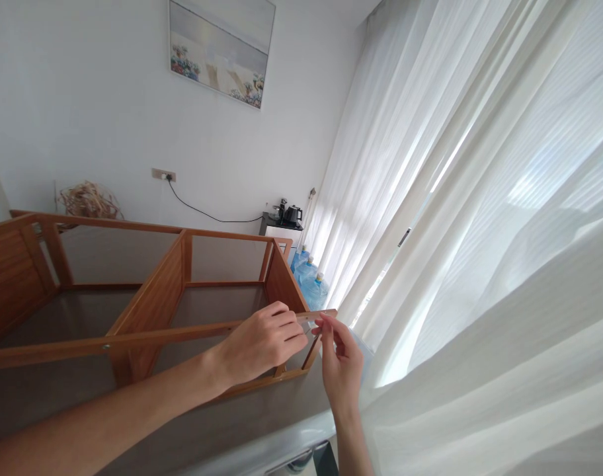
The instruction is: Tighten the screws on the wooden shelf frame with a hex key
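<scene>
Bkgd: white sheer curtains (445,198) were hung R of brown wooden panelled frame (155,297).
L hand (266,337): was curled at slim front rail (167,336); hold unclear.
R hand (341,360): fingertips were pinched nr rail end, contents unclear.

Left grip (269,338) and right grip (343,367) are bare, like both slender forearms (153,406).

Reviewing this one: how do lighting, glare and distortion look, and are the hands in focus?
Head view: daylight glows through the white curtains, near-white in places; head view: the wall behind the wooden frame is paler than the dim area beneath; head view: the framed picture looks slanted; head view: left hand and right hand look fairly sharp.
</scene>
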`<state>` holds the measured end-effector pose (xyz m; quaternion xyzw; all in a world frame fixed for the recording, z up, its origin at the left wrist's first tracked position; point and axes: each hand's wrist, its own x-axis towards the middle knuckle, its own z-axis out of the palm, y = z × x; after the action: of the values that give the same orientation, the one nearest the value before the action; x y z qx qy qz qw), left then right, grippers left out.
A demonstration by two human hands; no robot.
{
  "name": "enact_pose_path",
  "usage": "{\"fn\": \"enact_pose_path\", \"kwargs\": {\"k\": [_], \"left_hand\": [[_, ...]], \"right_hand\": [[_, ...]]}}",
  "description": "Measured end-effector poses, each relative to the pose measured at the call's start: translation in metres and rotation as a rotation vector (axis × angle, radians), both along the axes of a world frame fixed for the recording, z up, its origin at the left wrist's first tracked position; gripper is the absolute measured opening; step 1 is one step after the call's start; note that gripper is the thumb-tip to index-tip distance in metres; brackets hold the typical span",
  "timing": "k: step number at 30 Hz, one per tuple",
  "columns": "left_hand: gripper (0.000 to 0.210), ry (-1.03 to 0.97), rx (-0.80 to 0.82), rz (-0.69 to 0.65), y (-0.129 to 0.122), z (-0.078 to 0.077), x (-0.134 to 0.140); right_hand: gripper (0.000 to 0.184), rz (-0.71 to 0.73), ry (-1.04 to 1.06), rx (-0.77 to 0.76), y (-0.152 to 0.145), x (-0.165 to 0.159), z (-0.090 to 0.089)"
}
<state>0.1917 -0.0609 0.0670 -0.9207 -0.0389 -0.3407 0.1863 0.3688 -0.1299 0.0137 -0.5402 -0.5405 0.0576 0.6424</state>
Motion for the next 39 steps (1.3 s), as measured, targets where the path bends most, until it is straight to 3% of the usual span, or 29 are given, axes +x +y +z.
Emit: {"fn": "enact_pose_path", "kwargs": {"k": [4,11,25,34,39], "left_hand": [[0.022,-0.019,-0.051,0.001,-0.001,-0.003,-0.003],[0.020,-0.096,-0.007,0.066,-0.003,-0.007,0.006],[0.013,-0.028,-0.123,0.274,-0.004,-0.002,0.018],[0.005,-0.085,-0.400,0.253,0.010,0.003,0.026],[0.009,-0.074,-0.486,0.319,0.011,0.007,0.029]], "right_hand": [[0.025,-0.043,-0.313,0.056,0.009,0.009,0.022],[0.024,0.084,-0.357,-0.085,0.012,0.012,0.041],[0.025,0.173,-0.330,-0.112,0.012,0.013,0.039],[0.025,0.180,-0.317,-0.126,0.011,0.014,0.041],[0.026,0.196,-0.310,-0.131,0.011,0.013,0.043]]}}
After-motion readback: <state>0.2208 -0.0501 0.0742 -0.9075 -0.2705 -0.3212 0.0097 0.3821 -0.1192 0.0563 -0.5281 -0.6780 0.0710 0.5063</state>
